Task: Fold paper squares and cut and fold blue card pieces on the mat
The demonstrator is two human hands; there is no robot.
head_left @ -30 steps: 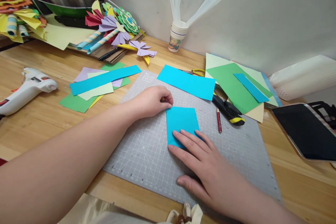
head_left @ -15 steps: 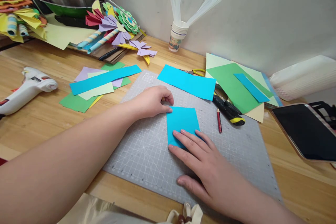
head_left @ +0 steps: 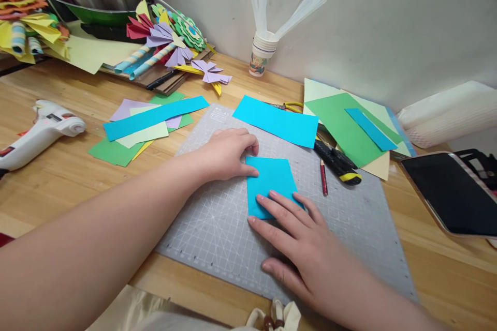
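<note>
A bright blue sheet of paper lies on the grey cutting mat. My left hand is at its upper left corner, the thumb resting on the paper and the index finger bent with a gap between them; the other fingers are mostly hidden. Across the lower edge of the sheet, my right hand lies with fingers spread, fingertips on the paper and thumb on the mat. Just beyond is a wider blue strip of paper.
Right of the sheet are a red pencil and a black utility knife. A phone lies farther right, a glue gun at left. Paper cups hold white sticks by the wall. Coloured paper is stacked left.
My left thumb has slid a little inward and down onto the blue sheet's corner. My right hand stays nearly in place, its fingers shifted slightly.
</note>
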